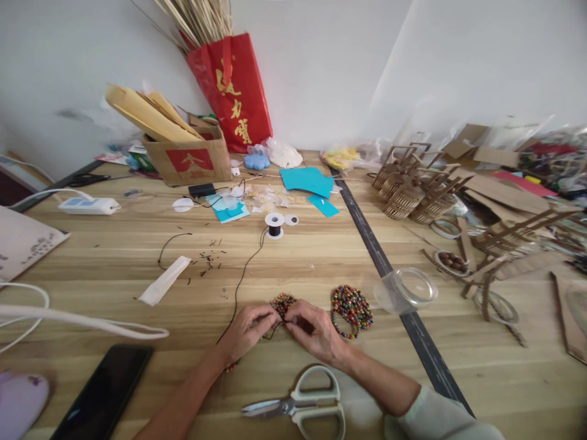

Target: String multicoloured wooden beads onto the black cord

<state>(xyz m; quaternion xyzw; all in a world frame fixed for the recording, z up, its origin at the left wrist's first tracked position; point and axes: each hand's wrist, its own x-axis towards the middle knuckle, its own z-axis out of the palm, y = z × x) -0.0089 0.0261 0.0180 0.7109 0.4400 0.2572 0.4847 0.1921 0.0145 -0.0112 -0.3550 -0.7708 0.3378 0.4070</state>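
Two-handed in the head view, left hand [247, 330] and right hand [315, 330] nearly touching, both seeming to pinch black cord [274, 332] with thumb and finger. Just past the fingertips at twelve o'clock, a small bunch of beads [282, 300], partly hidden. Done, by the look: a heap of bead loops [352, 308] just beside the right hand at three o'clock. Left to do, as a guess: fixing the small bunch. Hard to tell: any join between held cord and the spool [275, 228] at twelve o'clock. Scissors [288, 406] at six o'clock, near. Open room on the worktop [284, 266] toward twelve; tighter toward three, with a clear cup [400, 293] past the loops. Far edge by the wall [330, 79] at twelve.
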